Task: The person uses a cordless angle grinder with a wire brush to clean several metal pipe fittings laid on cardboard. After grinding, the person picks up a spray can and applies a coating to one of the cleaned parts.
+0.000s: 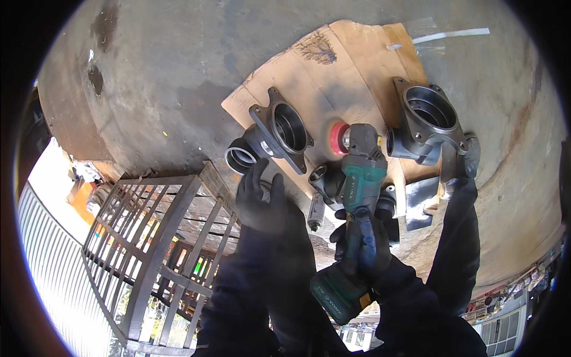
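Observation:
My right hand (367, 243), in a dark glove, grips the body of a green and black cordless angle grinder (361, 178). Its red disc (339, 138) looks smeared and points toward the left flanged pipe fitting, apart from it. My left hand (257, 199), gloved, has its fingers apart beside that dark metal fitting (289, 128). One fingertip is at the fitting's neck; I cannot tell whether it touches. A similar flanged fitting (429, 110) stands on the right, by my shoe (470, 156). Another dark fitting (319, 174) is partly hidden under the grinder.
Flattened cardboard (357, 65) lies beneath the fittings on the stained floor (166, 77). A grey cylindrical object (316, 212) lies near my left leg. At lower left stands a metal barred frame (160, 229). A white strip (452, 34) lies at the far right.

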Demonstrator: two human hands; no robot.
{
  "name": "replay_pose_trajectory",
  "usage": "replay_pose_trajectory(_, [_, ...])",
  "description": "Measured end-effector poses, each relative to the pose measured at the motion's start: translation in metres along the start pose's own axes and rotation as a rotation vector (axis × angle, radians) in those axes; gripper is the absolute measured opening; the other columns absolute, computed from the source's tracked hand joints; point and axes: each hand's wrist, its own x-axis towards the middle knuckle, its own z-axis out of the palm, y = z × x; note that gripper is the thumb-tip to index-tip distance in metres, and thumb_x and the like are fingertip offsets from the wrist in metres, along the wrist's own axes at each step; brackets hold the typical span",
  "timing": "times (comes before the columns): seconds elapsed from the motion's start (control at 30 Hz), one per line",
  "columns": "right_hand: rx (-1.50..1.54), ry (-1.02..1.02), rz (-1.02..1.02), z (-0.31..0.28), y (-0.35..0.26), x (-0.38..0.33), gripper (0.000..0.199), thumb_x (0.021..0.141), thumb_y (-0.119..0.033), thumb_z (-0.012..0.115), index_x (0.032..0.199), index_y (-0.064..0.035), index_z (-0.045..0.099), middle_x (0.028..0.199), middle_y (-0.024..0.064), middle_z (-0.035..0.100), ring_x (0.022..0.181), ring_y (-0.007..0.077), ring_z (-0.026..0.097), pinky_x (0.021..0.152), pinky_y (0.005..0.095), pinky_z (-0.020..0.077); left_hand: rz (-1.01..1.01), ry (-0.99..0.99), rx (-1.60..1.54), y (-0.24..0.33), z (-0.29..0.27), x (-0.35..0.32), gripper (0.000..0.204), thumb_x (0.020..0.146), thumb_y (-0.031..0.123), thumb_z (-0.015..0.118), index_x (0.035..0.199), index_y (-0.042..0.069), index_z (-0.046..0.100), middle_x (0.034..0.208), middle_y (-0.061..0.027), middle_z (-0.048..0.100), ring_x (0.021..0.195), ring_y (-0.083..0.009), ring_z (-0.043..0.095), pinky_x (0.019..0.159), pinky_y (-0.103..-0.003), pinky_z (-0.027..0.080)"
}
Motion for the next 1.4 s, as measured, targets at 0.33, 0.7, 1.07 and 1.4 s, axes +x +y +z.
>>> replay_pose_trajectory(0.33, [-0.128, 0.04, -0.112, -0.02, -0.01, -0.039, 0.049, 0.116, -0.04, 0.044, 0.14, 0.0007, 0.056, 0.092, 0.0129, 0.075, 0.064, 0.0193, 0.069, 0.059, 0.0322, 0.0571, 0.889, -0.551, 1.075, -0.041, 0.047, 0.111, 0.031, 0.092, 0.019, 0.065, 0.117, 0.007, 0.079, 0.136, -0.0145, 0.072, 0.149, -0.0363, 0.052, 0.134, -0.06, 0.024])
replay_pose_trajectory(0.7, [-0.048, -0.029, -0.056, -0.013, -0.018, -0.059, 0.055, 0.116, -0.048, 0.042, 0.141, 0.0007, 0.053, 0.095, 0.0149, 0.073, 0.066, 0.0195, 0.068, 0.059, 0.0328, 0.0561, 0.468, -0.566, 1.115, -0.041, -0.006, 0.178, 0.029, 0.089, 0.026, 0.074, 0.115, 0.018, 0.082, 0.123, -0.0067, 0.077, 0.152, -0.0225, 0.049, 0.136, -0.064, 0.007])
replay_pose_trajectory(1.07, [-0.167, -0.044, 0.062, 0.018, -0.068, -0.03, 0.056, 0.11, -0.062, 0.053, 0.124, -0.0084, 0.062, 0.091, 0.0157, 0.073, 0.067, 0.022, 0.068, 0.061, 0.0378, 0.0591, -0.207, -0.464, -0.148, 0.034, -0.04, 0.016, 0.059, 0.09, 0.014, 0.083, 0.145, 0.009, 0.062, 0.135, -0.0117, 0.068, 0.122, -0.0285, 0.068, 0.1, -0.037, 0.056])
replay_pose_trajectory(1.4, [-0.989, -0.279, -0.277, 0.023, -0.069, 0.018, 0.046, 0.107, -0.051, 0.059, 0.126, -0.0091, 0.061, 0.094, 0.0093, 0.071, 0.072, 0.0205, 0.069, 0.065, 0.0383, 0.0587, -1.195, -0.915, -1.315, 0.048, 0.085, -0.005, 0.042, 0.111, 0.05, 0.06, 0.133, 0.014, 0.063, 0.113, -0.0072, 0.07, 0.1, -0.0219, 0.069, 0.085, -0.041, 0.06])
